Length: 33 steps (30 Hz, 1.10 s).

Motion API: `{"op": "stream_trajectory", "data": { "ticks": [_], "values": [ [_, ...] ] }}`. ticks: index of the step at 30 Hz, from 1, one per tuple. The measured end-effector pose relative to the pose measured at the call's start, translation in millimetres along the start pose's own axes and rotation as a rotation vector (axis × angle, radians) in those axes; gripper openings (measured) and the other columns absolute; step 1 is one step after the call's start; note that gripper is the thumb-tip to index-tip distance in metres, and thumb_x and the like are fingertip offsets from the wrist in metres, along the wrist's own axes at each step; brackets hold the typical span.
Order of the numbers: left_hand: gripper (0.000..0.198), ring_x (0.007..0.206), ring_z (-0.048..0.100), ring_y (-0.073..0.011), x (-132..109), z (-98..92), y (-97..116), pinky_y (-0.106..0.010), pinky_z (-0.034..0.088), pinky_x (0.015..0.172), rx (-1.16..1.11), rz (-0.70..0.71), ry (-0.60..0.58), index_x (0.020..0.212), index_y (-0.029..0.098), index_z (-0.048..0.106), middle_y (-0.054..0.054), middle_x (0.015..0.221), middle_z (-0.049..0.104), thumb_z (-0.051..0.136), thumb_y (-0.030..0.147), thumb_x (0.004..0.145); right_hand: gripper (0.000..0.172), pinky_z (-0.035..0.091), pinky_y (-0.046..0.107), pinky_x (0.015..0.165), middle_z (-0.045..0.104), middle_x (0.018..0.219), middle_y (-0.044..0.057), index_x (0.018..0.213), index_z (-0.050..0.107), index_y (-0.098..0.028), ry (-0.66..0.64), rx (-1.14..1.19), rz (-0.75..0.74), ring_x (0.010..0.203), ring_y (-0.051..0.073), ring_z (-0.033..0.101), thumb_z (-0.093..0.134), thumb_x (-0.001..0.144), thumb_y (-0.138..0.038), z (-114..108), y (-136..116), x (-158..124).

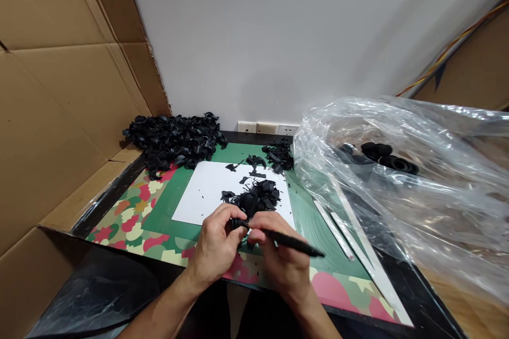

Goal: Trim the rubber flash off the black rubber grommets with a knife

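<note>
Between the fingers of my left hand (217, 243) is a small black ribbed rubber part (237, 223), held low over the near side of the white sheet (194, 190). My right hand (284, 254) grips a black pen-shaped tool (296, 244), its back end pointing right and its tip meeting the part. The exact tip is mostly hidden by my fingers. Just beyond both hands lies a heap of black rubber scraps and parts (262, 196), with loose shreds around it on the sheet.
A large pile of black rubber pieces (178, 140) stands at the back left, a smaller one (278, 154) at the back right. A clear plastic bag (397, 190) with black round parts (397, 163) spreads over the right side. White strips (334, 228) lie on the green mat (314, 249). Cardboard (71, 100) walls the left.
</note>
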<state>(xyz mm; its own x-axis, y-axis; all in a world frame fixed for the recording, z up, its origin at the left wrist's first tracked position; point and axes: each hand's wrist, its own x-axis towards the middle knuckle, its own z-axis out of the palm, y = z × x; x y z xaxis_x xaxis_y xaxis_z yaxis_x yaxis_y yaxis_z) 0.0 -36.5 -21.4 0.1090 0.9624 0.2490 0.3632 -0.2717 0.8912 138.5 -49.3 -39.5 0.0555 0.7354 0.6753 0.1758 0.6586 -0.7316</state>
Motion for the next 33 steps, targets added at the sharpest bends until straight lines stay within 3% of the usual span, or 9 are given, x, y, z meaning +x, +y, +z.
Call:
{"op": "stream_trajectory", "data": {
  "ticks": [2,4,6,8,13,20,33],
  "values": [
    [0.012,0.081,0.061,-0.0202,-2,2.1,0,-0.030,0.049,0.072,-0.016,-0.025,-0.006,0.083,0.019,0.066,-0.005,0.085,0.066,0.065,0.014,0.072,0.011,0.054,0.029,0.063,0.067,0.082,0.005,0.091,0.064,-0.023,0.033,-0.131,-0.095,0.073,0.018,0.066,0.056,0.090,-0.016,0,0,-1],
    [0.013,0.081,0.061,-0.0198,-4,3.3,0,-0.031,0.048,0.073,-0.024,-0.059,-0.011,0.084,0.019,0.067,-0.005,0.085,0.066,0.063,0.014,0.072,0.013,0.053,0.030,0.065,0.068,0.083,0.005,0.093,0.064,-0.024,0.179,-0.268,-0.121,0.075,0.018,0.066,0.056,0.089,-0.014,-4,4,0],
    [0.017,0.079,0.060,-0.0186,-4,2.9,-1,-0.030,0.047,0.071,-0.017,-0.088,-0.003,0.084,0.019,0.067,-0.004,0.085,0.066,0.061,0.011,0.071,0.009,0.052,0.031,0.066,0.067,0.082,0.005,0.088,0.064,-0.023,0.352,-0.352,-0.062,0.076,0.019,0.066,0.059,0.088,-0.016,-13,10,3],
    [0.018,0.075,0.059,-0.0174,-4,1.5,-1,-0.028,0.046,0.067,-0.015,-0.100,0.013,0.083,0.019,0.067,-0.003,0.084,0.065,0.060,0.011,0.069,0.006,0.052,0.032,0.064,0.067,0.080,0.004,0.085,0.065,-0.022,0.393,-0.307,0.047,0.069,0.018,0.065,0.061,0.088,-0.021,-21,14,5],
    [0.017,0.071,0.058,-0.0167,-1,-1.3,0,-0.027,0.045,0.062,-0.036,-0.089,0.038,0.082,0.019,0.068,-0.003,0.082,0.064,0.061,0.012,0.068,0.021,0.051,0.027,0.050,0.066,0.071,0.002,0.086,0.067,-0.018,0.306,0.088,0.360,0.048,0.013,0.059,0.061,0.088,-0.038,-21,10,2],
    [0.016,0.078,0.061,-0.0182,-1,-1.3,1,-0.028,0.048,0.069,-0.030,-0.055,0.018,0.083,0.019,0.067,-0.003,0.083,0.065,0.061,0.012,0.070,0.020,0.050,0.026,0.046,0.067,0.078,0.002,0.082,0.069,-0.019,0.178,0.320,0.331,0.045,0.011,0.060,0.064,0.086,-0.038,-1,3,-4],
    [0.017,0.081,0.061,-0.0192,-4,1.5,0,-0.030,0.049,0.071,0.010,-0.029,-0.007,0.085,0.019,0.066,-0.005,0.087,0.064,0.059,0.010,0.073,0.017,0.050,0.027,0.050,0.068,0.077,0.002,0.080,0.071,-0.019,0.180,0.306,0.302,0.045,0.011,0.059,0.065,0.085,-0.034,-2,8,-5]
  ]
}}
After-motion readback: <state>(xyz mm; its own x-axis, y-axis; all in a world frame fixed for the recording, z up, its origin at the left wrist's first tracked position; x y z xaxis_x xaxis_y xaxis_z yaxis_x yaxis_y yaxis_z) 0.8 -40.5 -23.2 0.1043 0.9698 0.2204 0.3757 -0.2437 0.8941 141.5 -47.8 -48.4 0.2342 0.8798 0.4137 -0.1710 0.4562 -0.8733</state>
